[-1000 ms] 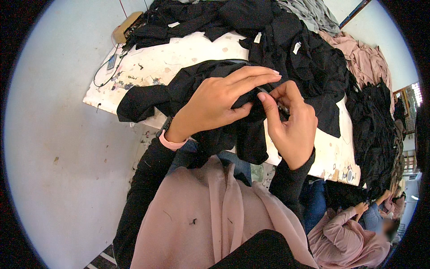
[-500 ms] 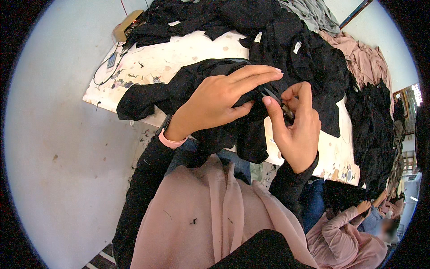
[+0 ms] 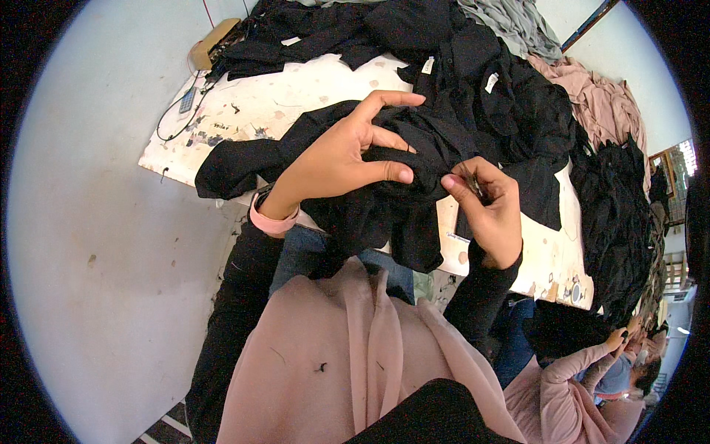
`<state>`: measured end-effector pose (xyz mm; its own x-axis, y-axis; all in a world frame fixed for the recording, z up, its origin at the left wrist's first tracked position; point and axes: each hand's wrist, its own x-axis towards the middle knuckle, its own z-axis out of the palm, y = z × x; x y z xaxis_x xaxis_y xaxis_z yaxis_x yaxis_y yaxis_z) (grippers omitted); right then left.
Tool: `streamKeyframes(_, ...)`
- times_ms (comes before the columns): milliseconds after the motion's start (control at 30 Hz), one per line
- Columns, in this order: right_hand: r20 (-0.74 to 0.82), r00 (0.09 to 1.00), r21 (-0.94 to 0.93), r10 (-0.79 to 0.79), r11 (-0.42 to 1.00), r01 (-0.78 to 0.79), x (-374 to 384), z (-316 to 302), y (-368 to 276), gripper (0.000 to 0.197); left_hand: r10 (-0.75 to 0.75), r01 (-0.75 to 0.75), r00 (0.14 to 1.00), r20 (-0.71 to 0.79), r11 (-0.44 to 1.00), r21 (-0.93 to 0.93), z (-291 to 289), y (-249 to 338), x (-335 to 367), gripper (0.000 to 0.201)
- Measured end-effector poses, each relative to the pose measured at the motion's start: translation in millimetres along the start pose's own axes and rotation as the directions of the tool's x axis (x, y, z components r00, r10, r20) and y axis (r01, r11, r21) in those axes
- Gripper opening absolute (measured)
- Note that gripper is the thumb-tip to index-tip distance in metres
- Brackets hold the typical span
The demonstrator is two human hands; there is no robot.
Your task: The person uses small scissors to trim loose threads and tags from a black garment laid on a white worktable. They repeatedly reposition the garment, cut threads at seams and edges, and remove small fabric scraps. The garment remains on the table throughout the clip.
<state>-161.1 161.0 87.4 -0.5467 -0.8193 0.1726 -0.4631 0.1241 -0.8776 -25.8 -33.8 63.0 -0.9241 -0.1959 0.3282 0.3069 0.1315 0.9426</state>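
Note:
A black garment (image 3: pixel 433 144) lies bunched up in front of me, partly hanging over the near edge of the table. My left hand (image 3: pixel 344 152) rests over its folds, thumb and fingers spread apart with cloth showing between them. At the right side of the bunch, my right hand (image 3: pixel 492 211) is closed around small metal thread snips (image 3: pixel 474 185), mostly hidden by the fingers. Thumb and forefinger come together at the edge of the cloth; whether they also pinch fabric or thread, I cannot tell.
More black garments (image 3: pixel 510 111) with white labels cover the far side of the stained white table (image 3: pixel 325 81). Grey cloth (image 3: pixel 510 26) and pink cloth (image 3: pixel 592 92) are heaped behind. A cabled box (image 3: pixel 213 44) stands far left. At lower right sits another person (image 3: pixel 569 399).
My left hand has shifted slightly left and spread its fingers over the cloth. My right hand has lowered a little, and the blade that showed above the thumb is now hidden.

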Motion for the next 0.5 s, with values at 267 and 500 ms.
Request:
streamKeyframes(267,-0.458,0.835,-0.110,-0.304,0.952,0.286,-6.7,22.0,4.2,0.020,-0.133,0.111,0.990,-0.049,0.944,-0.309,6.4,-6.7,-2.0,0.067)
streamKeyframes(500,-0.221,0.770,-0.639,-0.598,0.686,0.349,-15.1,14.0,-2.0,0.025,-0.081,0.055,0.994,-0.079,0.955,-0.290,9.4,-5.6,-1.2,0.067)
